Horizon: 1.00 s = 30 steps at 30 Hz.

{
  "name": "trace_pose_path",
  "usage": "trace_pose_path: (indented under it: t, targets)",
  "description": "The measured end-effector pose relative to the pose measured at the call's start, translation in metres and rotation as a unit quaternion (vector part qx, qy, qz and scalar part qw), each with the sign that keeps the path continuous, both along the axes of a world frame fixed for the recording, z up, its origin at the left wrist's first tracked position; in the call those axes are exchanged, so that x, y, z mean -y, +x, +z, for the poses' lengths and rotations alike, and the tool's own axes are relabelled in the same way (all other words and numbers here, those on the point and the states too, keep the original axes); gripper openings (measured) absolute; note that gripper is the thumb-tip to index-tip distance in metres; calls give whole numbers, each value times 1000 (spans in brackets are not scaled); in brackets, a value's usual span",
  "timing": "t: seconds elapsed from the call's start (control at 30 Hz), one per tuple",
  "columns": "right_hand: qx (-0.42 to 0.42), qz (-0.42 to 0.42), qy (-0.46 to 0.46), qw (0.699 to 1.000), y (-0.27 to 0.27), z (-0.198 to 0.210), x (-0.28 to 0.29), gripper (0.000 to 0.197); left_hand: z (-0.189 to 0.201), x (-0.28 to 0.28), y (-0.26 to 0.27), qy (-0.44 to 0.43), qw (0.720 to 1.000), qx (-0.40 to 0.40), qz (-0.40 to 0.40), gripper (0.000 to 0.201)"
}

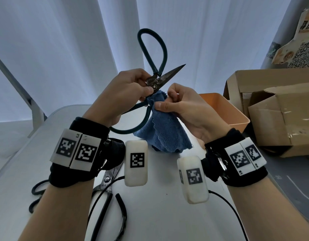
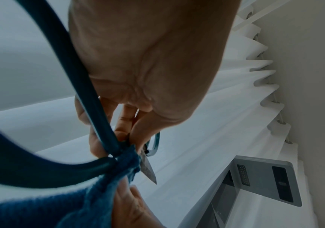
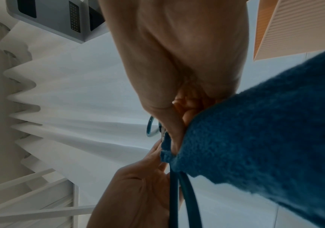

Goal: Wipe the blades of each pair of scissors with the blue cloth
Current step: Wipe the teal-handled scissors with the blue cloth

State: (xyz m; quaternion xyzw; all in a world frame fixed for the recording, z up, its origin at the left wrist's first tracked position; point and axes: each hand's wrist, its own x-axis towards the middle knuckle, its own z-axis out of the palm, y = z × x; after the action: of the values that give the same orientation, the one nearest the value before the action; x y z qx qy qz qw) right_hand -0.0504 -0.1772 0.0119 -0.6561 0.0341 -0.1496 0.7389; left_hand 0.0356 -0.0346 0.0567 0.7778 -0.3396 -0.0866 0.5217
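A white table (image 1: 159, 214) is set before pale pleated curtains (image 1: 63, 49). At the left, near the table's front edge, a second pair of scissors (image 1: 106, 181) with black handles is laid flat, partly hidden by the left wrist strap. Above the table, the green-handled scissors (image 1: 154, 54) are held up and opened wide by the left hand (image 1: 125, 91), whose fingers are clamped around the pivot; one loop is raised toward the curtains, the other hangs below the hand. One dark blade is left bare and pointed up to the right. The other blade is wrapped in the blue cloth (image 1: 165, 129), which is pinched by the right hand (image 1: 183, 108), thumb and fingers pressed together on the fold just beside the pivot; the rest of the cloth is draped down to the table. Further right, an orange bin (image 1: 225, 110) is seen behind the right hand, and cardboard boxes (image 1: 280, 108) are stacked at the far right.
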Motion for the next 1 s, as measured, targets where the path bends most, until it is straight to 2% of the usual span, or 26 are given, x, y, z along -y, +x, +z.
trace_pose_path:
  t: [0.13, 0.3, 0.47, 0.7, 0.87, 1.0]
  targets:
    - [-1, 12, 41, 999, 0, 0, -1, 37, -1, -1, 2, 0, 1000, 0, 12, 16]
    - [0, -6, 0, 1000, 0, 0, -2, 45, -1, 0, 1, -1, 1000, -3, 3, 16]
    - [-1, 13, 14, 1000, 1, -1, 0, 35, -2, -1, 3, 1, 1000, 2, 13, 16]
    - [-11, 23, -9, 1000, -1, 0, 3, 30, -3, 1, 3, 1, 1000, 0, 14, 16]
    - [-8, 19, -21, 1000, 0, -1, -1, 31, -2, -1, 5, -1, 1000, 1, 19, 17]
    - [-6, 49, -39, 998, -2, 1, 3, 34, -3, -1, 4, 0, 1000, 2, 19, 17]
